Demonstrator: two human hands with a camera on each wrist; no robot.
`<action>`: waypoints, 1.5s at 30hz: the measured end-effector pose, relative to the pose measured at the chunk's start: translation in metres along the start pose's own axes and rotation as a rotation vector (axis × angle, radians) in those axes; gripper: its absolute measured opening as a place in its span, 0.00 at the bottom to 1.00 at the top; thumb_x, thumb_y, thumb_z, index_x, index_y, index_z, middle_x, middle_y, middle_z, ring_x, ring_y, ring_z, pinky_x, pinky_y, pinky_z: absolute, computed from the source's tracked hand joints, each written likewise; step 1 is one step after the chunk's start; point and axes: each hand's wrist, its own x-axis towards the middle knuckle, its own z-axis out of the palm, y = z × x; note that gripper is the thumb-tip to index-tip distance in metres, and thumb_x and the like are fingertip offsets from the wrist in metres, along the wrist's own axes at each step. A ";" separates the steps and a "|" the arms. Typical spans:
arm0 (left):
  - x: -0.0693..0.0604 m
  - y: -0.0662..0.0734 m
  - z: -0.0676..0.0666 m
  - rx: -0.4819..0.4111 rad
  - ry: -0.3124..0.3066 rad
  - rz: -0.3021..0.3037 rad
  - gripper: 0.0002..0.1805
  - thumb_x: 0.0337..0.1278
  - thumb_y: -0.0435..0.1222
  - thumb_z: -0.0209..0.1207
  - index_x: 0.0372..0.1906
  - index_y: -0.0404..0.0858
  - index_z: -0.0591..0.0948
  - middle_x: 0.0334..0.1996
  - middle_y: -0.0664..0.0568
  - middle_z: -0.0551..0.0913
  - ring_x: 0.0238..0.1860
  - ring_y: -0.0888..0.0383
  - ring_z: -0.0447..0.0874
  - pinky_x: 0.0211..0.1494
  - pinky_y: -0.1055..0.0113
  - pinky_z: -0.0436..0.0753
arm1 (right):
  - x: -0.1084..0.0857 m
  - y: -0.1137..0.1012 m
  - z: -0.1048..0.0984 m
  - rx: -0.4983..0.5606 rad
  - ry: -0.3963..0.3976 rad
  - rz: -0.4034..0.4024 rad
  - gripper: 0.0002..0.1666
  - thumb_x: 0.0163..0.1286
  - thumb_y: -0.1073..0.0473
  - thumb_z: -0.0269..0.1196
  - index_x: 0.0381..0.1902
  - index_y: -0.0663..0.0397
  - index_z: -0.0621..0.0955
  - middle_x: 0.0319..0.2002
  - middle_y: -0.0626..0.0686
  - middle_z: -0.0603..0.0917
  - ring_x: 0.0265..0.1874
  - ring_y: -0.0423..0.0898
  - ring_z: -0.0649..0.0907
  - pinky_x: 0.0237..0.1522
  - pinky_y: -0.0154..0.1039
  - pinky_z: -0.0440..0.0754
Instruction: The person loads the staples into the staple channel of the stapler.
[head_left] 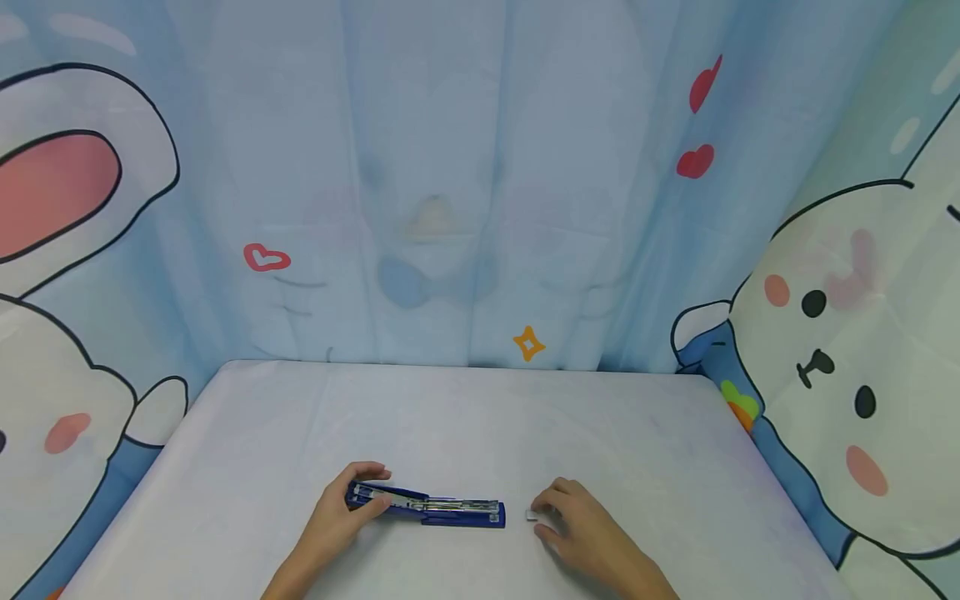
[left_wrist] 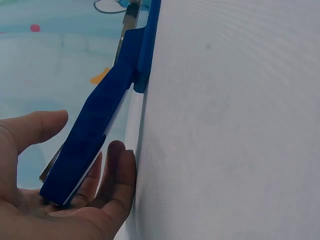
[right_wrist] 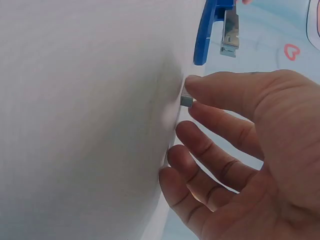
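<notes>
A blue stapler (head_left: 463,512) lies on the white table with its top cover swung back, its metal staple channel exposed. My left hand (head_left: 337,508) curls round the cover end at the stapler's left. In the left wrist view the blue cover (left_wrist: 90,135) slopes down between the thumb and the curled fingers. To the right, a small silvery block of staples (right_wrist: 186,100) stands at the tabletop between the thumb and index fingertips of my right hand (head_left: 588,529). The other right fingers are bent, their tips close to the table surface.
The white-covered table (head_left: 450,425) reaches back to a light blue curtain (head_left: 450,125) printed with hearts. Cartoon animals on the cloth flank the table, a white face (head_left: 847,367) on the right and a pink-eared one on the left.
</notes>
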 end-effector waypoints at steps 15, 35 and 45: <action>0.002 -0.006 -0.003 -0.183 -0.087 -0.102 0.27 0.62 0.34 0.72 0.63 0.32 0.77 0.59 0.40 0.87 0.58 0.56 0.85 0.52 0.78 0.80 | 0.004 -0.002 0.002 0.016 0.005 -0.012 0.12 0.63 0.59 0.78 0.42 0.43 0.88 0.40 0.38 0.83 0.43 0.37 0.82 0.51 0.39 0.85; 0.009 -0.016 -0.016 -0.296 -0.279 -0.070 0.30 0.58 0.33 0.75 0.62 0.29 0.76 0.60 0.43 0.85 0.58 0.55 0.79 0.57 0.75 0.78 | 0.005 -0.003 0.003 0.061 0.011 -0.010 0.10 0.62 0.63 0.77 0.40 0.46 0.89 0.38 0.39 0.83 0.39 0.34 0.81 0.48 0.35 0.86; 0.010 -0.019 -0.017 -0.328 -0.291 -0.077 0.28 0.58 0.32 0.75 0.60 0.29 0.76 0.61 0.45 0.87 0.60 0.56 0.81 0.58 0.75 0.79 | 0.007 -0.001 0.005 0.080 0.011 -0.041 0.09 0.64 0.64 0.76 0.40 0.46 0.88 0.38 0.39 0.83 0.39 0.33 0.81 0.46 0.34 0.85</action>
